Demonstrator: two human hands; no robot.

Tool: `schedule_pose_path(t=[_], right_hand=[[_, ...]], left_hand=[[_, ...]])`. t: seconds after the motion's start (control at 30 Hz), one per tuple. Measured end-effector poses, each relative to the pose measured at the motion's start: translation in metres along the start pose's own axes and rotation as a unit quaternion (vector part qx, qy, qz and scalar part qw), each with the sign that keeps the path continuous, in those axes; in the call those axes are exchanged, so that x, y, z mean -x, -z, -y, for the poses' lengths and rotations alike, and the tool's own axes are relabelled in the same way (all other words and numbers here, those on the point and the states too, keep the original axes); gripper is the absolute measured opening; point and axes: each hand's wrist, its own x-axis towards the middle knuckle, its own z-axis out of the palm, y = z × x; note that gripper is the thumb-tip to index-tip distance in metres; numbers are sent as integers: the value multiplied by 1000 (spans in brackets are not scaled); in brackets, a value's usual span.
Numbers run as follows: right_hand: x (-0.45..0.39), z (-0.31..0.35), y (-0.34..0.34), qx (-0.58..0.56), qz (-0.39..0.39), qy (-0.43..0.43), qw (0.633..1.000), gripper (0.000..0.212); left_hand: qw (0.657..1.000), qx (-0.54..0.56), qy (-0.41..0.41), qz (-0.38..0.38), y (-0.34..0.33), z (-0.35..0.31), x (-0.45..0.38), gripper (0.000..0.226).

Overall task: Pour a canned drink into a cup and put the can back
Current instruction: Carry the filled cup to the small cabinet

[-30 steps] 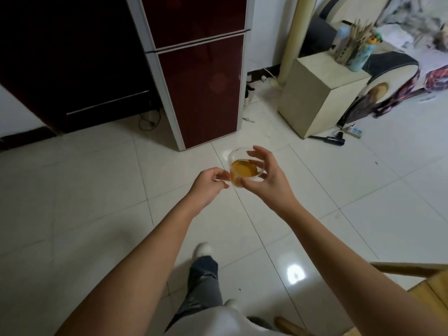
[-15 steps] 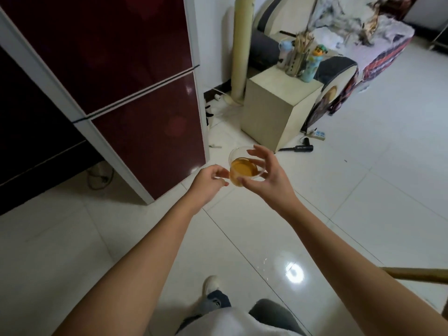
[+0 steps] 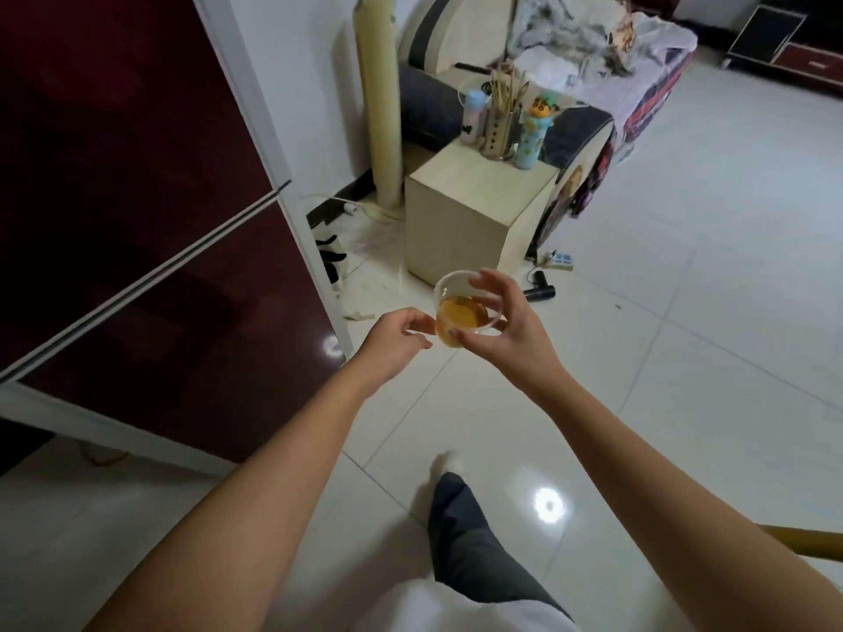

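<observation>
the clear plastic cup is in the air in front of the person, above the white tiled floor, and it holds an orange-brown drink up to about the middle. the right hand holds the cup from the right side: its fingers are curled over the far rim and the thumb presses the near wall of the cup. the left hand is just beside the cup on its left; its fingers are loosely curled, and the fingertips are at the cup's wall, but i cannot tell if they really pinch it or only touch it. the can is not in view.

to the left stands a dark red refrigerator with its doors closed. behind the cup there is a small beige cabinet, and on its top stand a white bottle, a holder with chopsticks and a blue cartoon bottle. a black object lies on the floor near the cabinet. a sofa with piled clothes is further back. below, a leg in grey trousers is stepping forward.
</observation>
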Motion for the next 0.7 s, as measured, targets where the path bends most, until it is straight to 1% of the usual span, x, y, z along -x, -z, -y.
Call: schedule_pose_path(t=[0.17, 0.27, 0.4, 0.57, 0.7], right_hand=[[-90, -19, 29, -7, -11, -4, 1000, 75], [-140, -29, 48, -12, -10, -13, 1000, 76], [-201, -41, 69, -20, -11, -24, 999, 75], [-266, -61, 86, -16, -18, -41, 999, 76], [-317, -77, 89, -5, -40, -53, 998, 79]], left_hand=[[1000, -16, 6, 0, -5, -37, -96, 24], [1000, -7, 10, 4, -11, -58, -143, 27], [1000, -2, 14, 12, -13, -83, -201, 26], [999, -26, 13, 35, -13, -105, -269, 31], [997, -42, 25, 56, -9, -115, -328, 33]])
